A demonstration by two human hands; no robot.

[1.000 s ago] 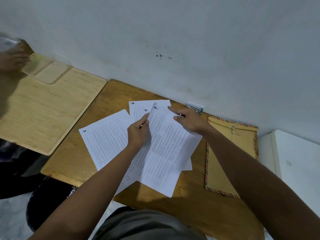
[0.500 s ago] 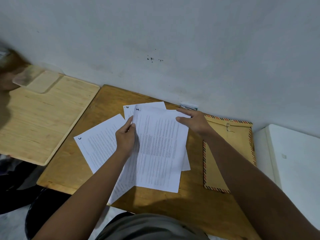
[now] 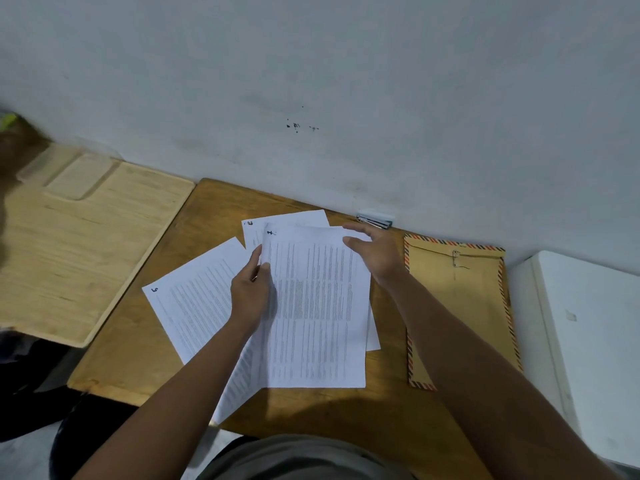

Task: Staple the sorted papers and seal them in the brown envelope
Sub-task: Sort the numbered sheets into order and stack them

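Observation:
Several printed white sheets lie fanned out on a small wooden table (image 3: 145, 358). The top sheet (image 3: 315, 306) is squared to me; my left hand (image 3: 251, 292) pinches its left edge and my right hand (image 3: 375, 252) holds its upper right corner. A sheet marked 5 (image 3: 194, 306) sticks out to the left, and another sheet (image 3: 287, 220) pokes out behind. The brown envelope (image 3: 460, 313) with striped edges lies flat to the right, next to my right forearm. A stapler (image 3: 375, 221) rests against the wall just beyond my right hand.
A light wooden tray (image 3: 79, 247) sits to the left, with another person's hand (image 3: 14, 150) blurred at its far corner. A white box (image 3: 588, 341) stands right of the table. The grey wall (image 3: 311, 98) runs close behind.
The top sheet has been turned from tilted to straight, and both hands have shifted with it toward the table's middle. The other person's hand at the far left has moved.

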